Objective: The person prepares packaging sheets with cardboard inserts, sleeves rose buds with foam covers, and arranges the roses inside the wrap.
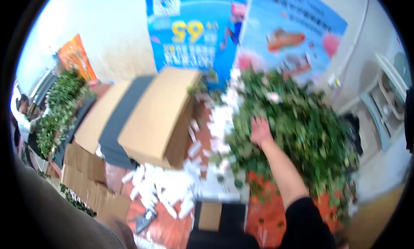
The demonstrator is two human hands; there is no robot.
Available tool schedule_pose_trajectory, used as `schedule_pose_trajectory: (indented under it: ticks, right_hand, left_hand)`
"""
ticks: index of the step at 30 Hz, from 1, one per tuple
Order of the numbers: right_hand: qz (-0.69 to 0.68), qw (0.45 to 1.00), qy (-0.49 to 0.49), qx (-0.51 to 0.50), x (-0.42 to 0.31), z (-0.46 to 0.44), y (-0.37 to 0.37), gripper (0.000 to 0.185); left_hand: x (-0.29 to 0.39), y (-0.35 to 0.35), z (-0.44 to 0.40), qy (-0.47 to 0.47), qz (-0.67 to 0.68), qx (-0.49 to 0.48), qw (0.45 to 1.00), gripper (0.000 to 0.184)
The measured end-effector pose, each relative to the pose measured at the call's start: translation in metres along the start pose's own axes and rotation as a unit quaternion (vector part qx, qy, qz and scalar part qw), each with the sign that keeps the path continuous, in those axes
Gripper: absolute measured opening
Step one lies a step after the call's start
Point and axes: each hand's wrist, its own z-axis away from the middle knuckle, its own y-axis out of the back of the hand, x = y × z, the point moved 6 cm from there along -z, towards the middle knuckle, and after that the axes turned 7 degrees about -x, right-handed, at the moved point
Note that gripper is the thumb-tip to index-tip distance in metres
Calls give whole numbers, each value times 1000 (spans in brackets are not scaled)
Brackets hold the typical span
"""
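My right hand (261, 131) reaches out onto a large heap of leafy green flower stems (297, 132), touching the leaves on its left side. Its fingers look stretched out, with nothing visible held in them, though the picture is blurred. Pale pink blooms (274, 97) show among the leaves. Along the heap's left edge runs a row of white wrappings (221, 124), apparently around flower heads. My left hand is out of view.
Long cardboard boxes (157, 115) stand left of the heap, before a pile of white sleeves (164, 184). A dark tool (145, 221) lies near the front. Another person (25, 115) is at far left by more greenery (60, 106). A blurred grey shape fills the lower left.
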Motion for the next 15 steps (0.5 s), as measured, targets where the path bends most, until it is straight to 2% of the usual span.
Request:
schedule_pose_trajectory:
  ticks: [1,2,5,7,8,9,10,12,13,14,15]
  right_hand:
    - [-20,1000,4,0,-4,5,-5,72]
    - [-9,996,1,-88,-8,7,7,68]
    - [43,993,47,-95,-12,15,-24,60]
    - [68,995,67,22,-5,32,-46,51]
    - [-35,995,66,-74,-10,49,-68,47]
    - [-93,994,58,-6,-2,59,-45,42]
    - [-112,992,31,-57,7,63,-11,43]
    - [-119,991,-5,62,38,74,22,51]
    - [-71,984,-19,161,62,75,16,53]
    - [-89,986,-41,131,88,84,62,61]
    - [-39,975,-46,212,125,88,64,64]
  left_hand:
    - [-2,5,-3,14,-5,0,1000,57]
    - [-6,9,-8,25,-7,1,1000,57]
    - [-17,21,-14,49,-13,8,999,57]
    - [-11,16,-5,45,-31,13,998,58]
    - [-9,6,7,31,-40,3,999,58]
    - [-1,7,17,22,-48,8,999,58]
    - [2,9,17,13,-58,13,998,58]
    - [12,17,7,-10,-76,23,997,58]
    - [17,21,2,-23,-83,30,996,58]
    - [24,27,0,-35,-86,39,995,59]
    - [29,30,-4,-46,-90,42,994,59]
